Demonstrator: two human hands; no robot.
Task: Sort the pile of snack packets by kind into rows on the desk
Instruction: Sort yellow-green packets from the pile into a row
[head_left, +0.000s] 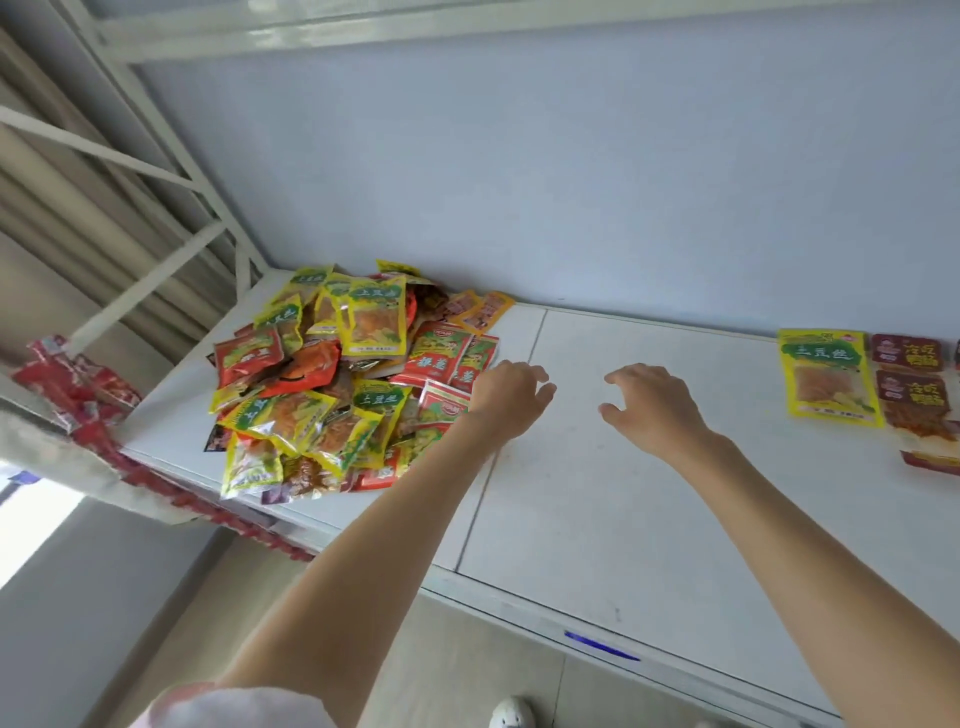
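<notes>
A pile of snack packets (332, 384) in yellow-green, red and orange wrappers lies heaped on the left part of the white desk (597, 493). My left hand (511, 397) hovers at the pile's right edge, above a red packet (441, 402), with its fingers loosely curled and nothing in them. My right hand (649, 405) is over bare desk a little to the right, fingers spread and relaxed. At the far right lie a yellow-green packet (828, 376) and, beside it, two dark red packets (909, 379), one behind the other.
A pale blue wall rises behind the desk. White metal frame bars (156, 171) stand at the left corner, with a curtain behind them. Red wrappers (78, 389) hang on the frame's left side. The desk's front edge has a blue mark (600, 647); a shoe shows on the floor below.
</notes>
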